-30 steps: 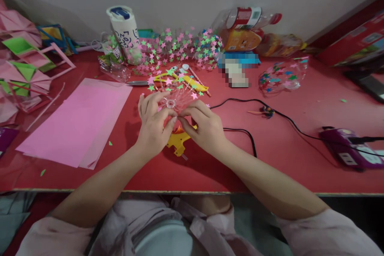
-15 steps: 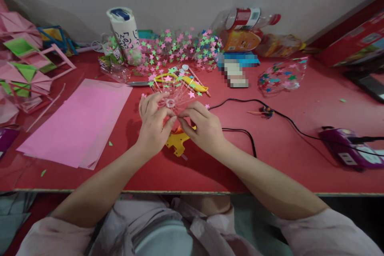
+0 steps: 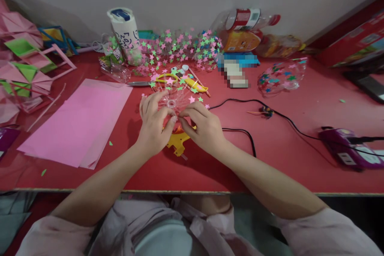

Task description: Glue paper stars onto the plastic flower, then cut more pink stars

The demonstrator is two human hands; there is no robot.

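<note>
Fingers [image 3: 159, 106] of my left hand [image 3: 154, 126] curl round the near rim of a clear plastic piece [image 3: 172, 102] dotted with paper stars; my right hand [image 3: 204, 126] pinches its other side, thumb tips nearly meeting. Piece sits low over the red surface [image 3: 270, 156], past the yellow glue gun [image 3: 177, 143] under my palms. Two-sided grip likely steadies it. Pink paper [image 3: 78, 122] lies left, clear of it.
</note>
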